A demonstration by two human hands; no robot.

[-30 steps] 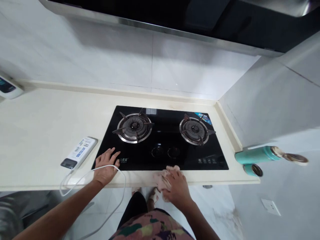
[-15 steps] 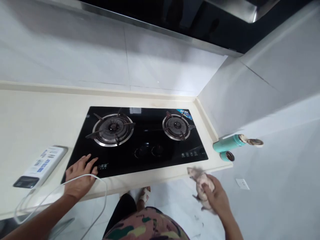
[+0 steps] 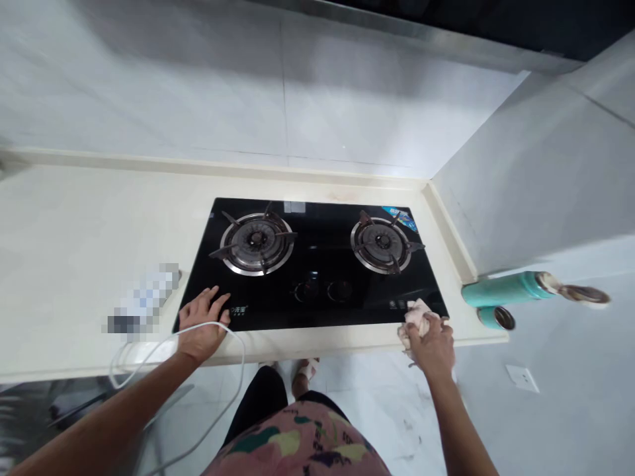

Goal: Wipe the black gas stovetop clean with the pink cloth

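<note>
right hand (image 3: 434, 344) gripping a pale cloth (image 3: 417, 317), partly hidden by fingers, at the front right corner of the stove (image 3: 278, 303), left hand (image 3: 201, 325) with fingers spread on its front left corner, device (image 3: 145, 297) pixelated, hood (image 3: 496, 30) cut off

A pink top (image 3: 300, 444) printed with green, yellow and dark patches is worn with black trousers (image 3: 260, 398) and pale sandals (image 3: 311, 367).

Cloth (image 3: 417, 313) partly hidden (behind right fingers (image 3: 438, 327))
</note>
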